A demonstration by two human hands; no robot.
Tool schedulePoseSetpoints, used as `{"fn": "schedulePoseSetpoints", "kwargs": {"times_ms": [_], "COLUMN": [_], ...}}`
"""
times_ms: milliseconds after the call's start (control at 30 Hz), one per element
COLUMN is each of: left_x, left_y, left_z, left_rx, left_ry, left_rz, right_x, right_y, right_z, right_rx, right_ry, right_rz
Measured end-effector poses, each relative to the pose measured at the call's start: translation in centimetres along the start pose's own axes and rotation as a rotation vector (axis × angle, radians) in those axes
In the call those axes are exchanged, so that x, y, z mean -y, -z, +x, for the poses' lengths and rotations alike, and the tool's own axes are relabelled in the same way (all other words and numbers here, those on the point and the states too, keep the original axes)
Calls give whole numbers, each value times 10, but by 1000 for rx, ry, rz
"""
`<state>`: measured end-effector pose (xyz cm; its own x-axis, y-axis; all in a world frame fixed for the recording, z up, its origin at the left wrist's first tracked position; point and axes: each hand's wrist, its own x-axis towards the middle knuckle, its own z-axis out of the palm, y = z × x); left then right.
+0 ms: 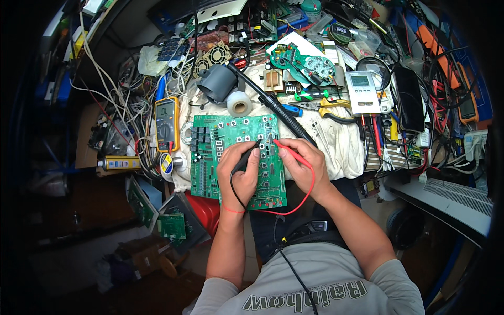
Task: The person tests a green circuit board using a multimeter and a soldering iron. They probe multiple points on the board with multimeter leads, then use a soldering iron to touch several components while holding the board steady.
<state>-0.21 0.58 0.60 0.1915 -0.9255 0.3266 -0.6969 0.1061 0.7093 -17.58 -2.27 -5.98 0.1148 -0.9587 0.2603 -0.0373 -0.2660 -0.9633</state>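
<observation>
A green circuit board (205,176) lies at the near edge of the cloth-covered bench, carrying black relays, a digit display and several push buttons. My left hand (237,170) is closed around a black test probe (244,159), its tip at the middle of the board. In my right hand (305,167) is a red test probe (290,149), pointed at the board's upper right part. Whether either tip touches metal is too small to tell. The red lead loops below my hands. A yellow multimeter (167,125) stands left of the board.
Behind the board are a solder wick-like white roll (240,104), a grey cylinder (217,84) and a black ribbed tube (286,116). Yellow-handled pliers (336,111), a white tester (362,92) and a black phone (409,100) lie to the right. Cables and boards crowd the back.
</observation>
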Motion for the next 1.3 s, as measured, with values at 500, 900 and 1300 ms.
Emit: {"fn": "schedulePoseSetpoints", "kwargs": {"times_ms": [500,900,1300], "left_x": [-34,-37,59], "left_y": [38,50,111], "left_z": [-63,-76,-95], "left_rx": [255,255,-204], "left_ry": [-388,-259,434], "left_rz": [78,48,-164], "right_x": [76,70,-10], "right_y": [25,66,151], "right_z": [-48,-74,-146], "right_rx": [440,342,508], "right_ry": [660,551,-360], "right_rz": [-190,-137,-926]}}
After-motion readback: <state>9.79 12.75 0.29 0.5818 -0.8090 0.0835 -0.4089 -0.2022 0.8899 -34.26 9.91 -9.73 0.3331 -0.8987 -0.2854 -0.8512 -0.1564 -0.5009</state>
